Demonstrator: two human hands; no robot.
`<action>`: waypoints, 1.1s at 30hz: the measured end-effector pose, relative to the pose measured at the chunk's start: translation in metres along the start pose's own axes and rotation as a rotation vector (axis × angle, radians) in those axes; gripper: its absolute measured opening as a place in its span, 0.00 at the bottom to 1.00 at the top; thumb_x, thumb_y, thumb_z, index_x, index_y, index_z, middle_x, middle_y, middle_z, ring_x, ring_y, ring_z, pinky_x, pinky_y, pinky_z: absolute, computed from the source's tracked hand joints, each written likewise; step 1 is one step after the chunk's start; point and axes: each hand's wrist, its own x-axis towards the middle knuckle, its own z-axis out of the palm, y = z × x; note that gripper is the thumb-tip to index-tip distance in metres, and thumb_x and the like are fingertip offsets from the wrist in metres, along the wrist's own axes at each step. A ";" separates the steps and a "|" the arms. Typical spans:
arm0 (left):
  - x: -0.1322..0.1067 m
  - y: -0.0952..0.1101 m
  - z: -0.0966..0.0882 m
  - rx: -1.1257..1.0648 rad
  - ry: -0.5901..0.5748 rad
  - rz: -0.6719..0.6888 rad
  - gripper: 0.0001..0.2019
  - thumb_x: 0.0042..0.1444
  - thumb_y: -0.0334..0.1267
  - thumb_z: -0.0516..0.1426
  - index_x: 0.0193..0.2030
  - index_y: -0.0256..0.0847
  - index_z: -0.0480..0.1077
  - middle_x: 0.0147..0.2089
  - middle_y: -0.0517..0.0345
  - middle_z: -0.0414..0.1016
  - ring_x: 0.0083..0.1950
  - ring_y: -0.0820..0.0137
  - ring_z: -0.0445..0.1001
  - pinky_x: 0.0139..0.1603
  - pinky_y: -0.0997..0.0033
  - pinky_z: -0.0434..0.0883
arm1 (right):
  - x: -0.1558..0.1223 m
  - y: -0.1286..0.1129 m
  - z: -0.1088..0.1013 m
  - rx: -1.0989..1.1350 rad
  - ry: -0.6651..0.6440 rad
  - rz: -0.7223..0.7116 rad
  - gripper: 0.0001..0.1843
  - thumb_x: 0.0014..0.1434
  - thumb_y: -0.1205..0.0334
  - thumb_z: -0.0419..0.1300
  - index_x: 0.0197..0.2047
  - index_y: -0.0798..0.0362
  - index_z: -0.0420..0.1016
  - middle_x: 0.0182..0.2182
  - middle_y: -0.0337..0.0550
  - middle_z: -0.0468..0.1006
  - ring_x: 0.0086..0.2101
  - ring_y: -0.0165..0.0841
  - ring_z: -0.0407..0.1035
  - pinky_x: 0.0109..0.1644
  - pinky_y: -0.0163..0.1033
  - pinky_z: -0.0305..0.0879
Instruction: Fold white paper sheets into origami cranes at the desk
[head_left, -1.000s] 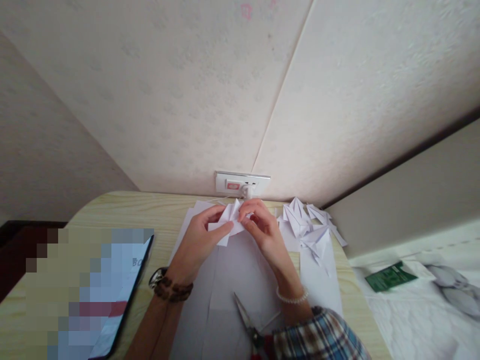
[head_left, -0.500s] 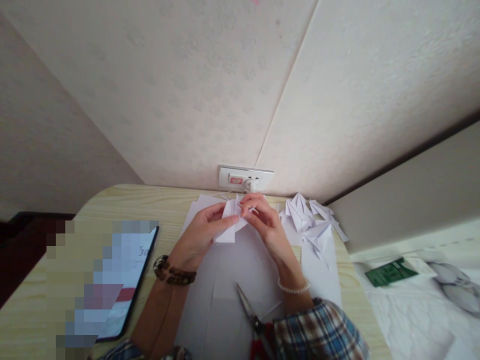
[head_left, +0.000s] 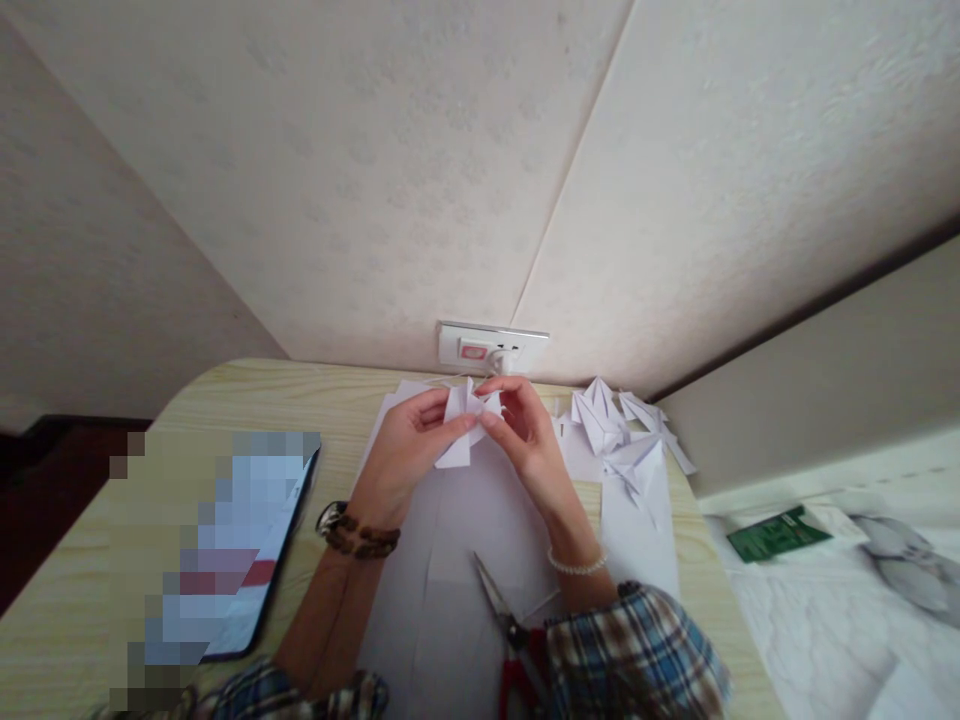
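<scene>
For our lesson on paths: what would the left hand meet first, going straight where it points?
Beyond the folded white paper in the left hand, the right hand seems first in line; depth is unclear.

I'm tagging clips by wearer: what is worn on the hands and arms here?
Left hand: no glove; mottled brown bracelet and apparent watch at the wrist. Right hand: no glove; white beaded bracelet. Plaid sleeves in blue, white and brown end short of both wrists.
</scene>
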 end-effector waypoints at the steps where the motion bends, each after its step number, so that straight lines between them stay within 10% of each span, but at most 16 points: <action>1: 0.001 -0.001 0.000 0.012 0.007 0.023 0.16 0.42 0.37 0.69 0.40 0.37 0.77 0.39 0.55 0.83 0.36 0.69 0.78 0.35 0.76 0.70 | 0.000 0.000 0.001 -0.026 0.027 0.004 0.09 0.57 0.59 0.61 0.42 0.47 0.67 0.39 0.38 0.72 0.39 0.32 0.67 0.44 0.37 0.64; 17: 0.007 -0.012 -0.002 0.193 0.080 0.301 0.14 0.43 0.41 0.68 0.36 0.37 0.77 0.37 0.53 0.83 0.40 0.64 0.80 0.43 0.70 0.74 | 0.005 0.003 0.005 -0.447 0.145 -0.053 0.12 0.58 0.56 0.58 0.25 0.51 0.65 0.25 0.37 0.69 0.29 0.32 0.65 0.35 0.38 0.61; 33: 0.006 -0.012 -0.001 0.191 0.148 0.290 0.13 0.43 0.40 0.68 0.36 0.38 0.77 0.37 0.55 0.82 0.39 0.65 0.80 0.42 0.69 0.74 | 0.002 0.002 0.003 -0.322 0.290 -0.112 0.11 0.58 0.53 0.58 0.31 0.50 0.63 0.29 0.35 0.67 0.33 0.32 0.64 0.41 0.40 0.62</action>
